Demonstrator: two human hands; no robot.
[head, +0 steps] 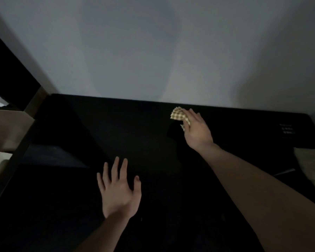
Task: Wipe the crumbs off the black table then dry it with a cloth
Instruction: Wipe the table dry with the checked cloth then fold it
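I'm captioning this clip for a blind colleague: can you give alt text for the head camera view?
A right hand grips a checked cloth near the far edge of a black table by a pale wall. The left hand lies with fingers spread over the near part.

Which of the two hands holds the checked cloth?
The right hand, reaching toward the wall, grips the checked cloth; the left hand lies spread and empty.

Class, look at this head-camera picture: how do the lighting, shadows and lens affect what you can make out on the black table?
Head view: dim light; the black table shows almost no detail, so crumbs cannot be made out; soft shadows fall on the wall; wide-angle bending at the edges; the right hand holding the checked cloth looks slightly soft; the left hand lies flat.
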